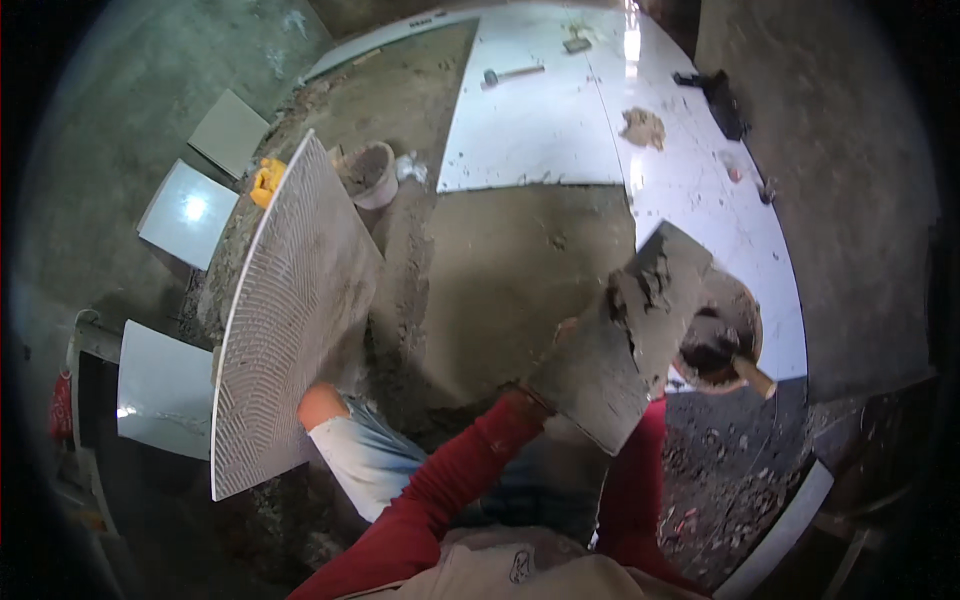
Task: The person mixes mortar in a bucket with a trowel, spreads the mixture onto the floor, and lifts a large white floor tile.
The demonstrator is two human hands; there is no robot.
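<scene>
Over the floor in front of me is a grey, mortar-smeared trowel (590, 375), with a thick ragged ridge of mortar (655, 285) across its upper part. My left hand (532, 402) grips it from the lower left, closed, most of its fingers hidden behind the blade. My right sleeve (640, 470) runs up under the near right edge; the hand there is covered, so its grip does not show. On my left a large tile (300, 300) stands on edge beside my bare knee (322, 405), its back coated in combed adhesive. A smoothed mortar bed (520, 250) lies ahead.
Right of the trowel stands a mortar bucket (748, 310) with a wooden-handled tool (752, 375). White laid tiles (540, 120) carry a mallet (512, 75). Another bucket (375, 180) and a yellow object (267, 182) sit beyond the standing tile; loose tiles (188, 215) lean left.
</scene>
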